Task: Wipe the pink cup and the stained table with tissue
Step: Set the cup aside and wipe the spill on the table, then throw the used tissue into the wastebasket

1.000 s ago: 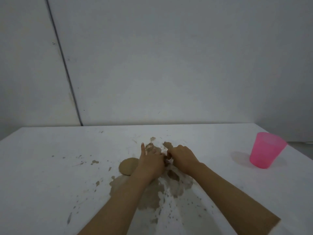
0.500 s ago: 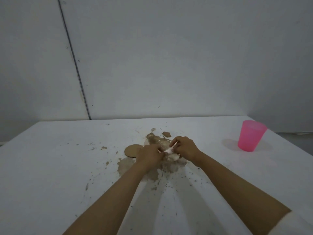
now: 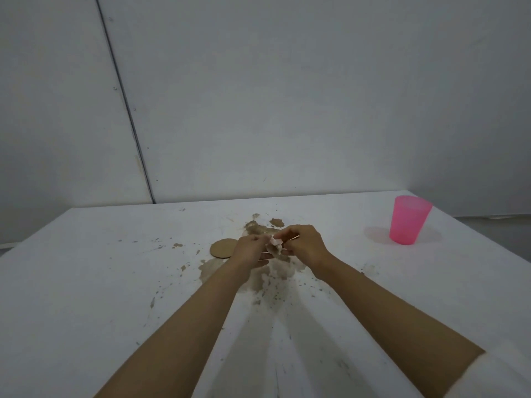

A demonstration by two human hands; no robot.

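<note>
A crumpled, stained tissue (image 3: 274,245) is held between my left hand (image 3: 249,251) and my right hand (image 3: 305,245), just above the brown spill (image 3: 258,275) in the middle of the white table (image 3: 86,282). Both hands pinch the tissue from either side. Brown smears and specks spread around and behind the hands. The pink cup (image 3: 408,219) stands upright at the far right of the table, well apart from both hands.
A round brown cardboard-like disc (image 3: 222,248) lies flat just left of my left hand. Grey walls rise directly behind the table's far edge. The right table edge runs close past the cup.
Both hands have lifted off the spill and now hold the tissue up between them. The view has tilted up, so table and cup sit lower and farther right.
</note>
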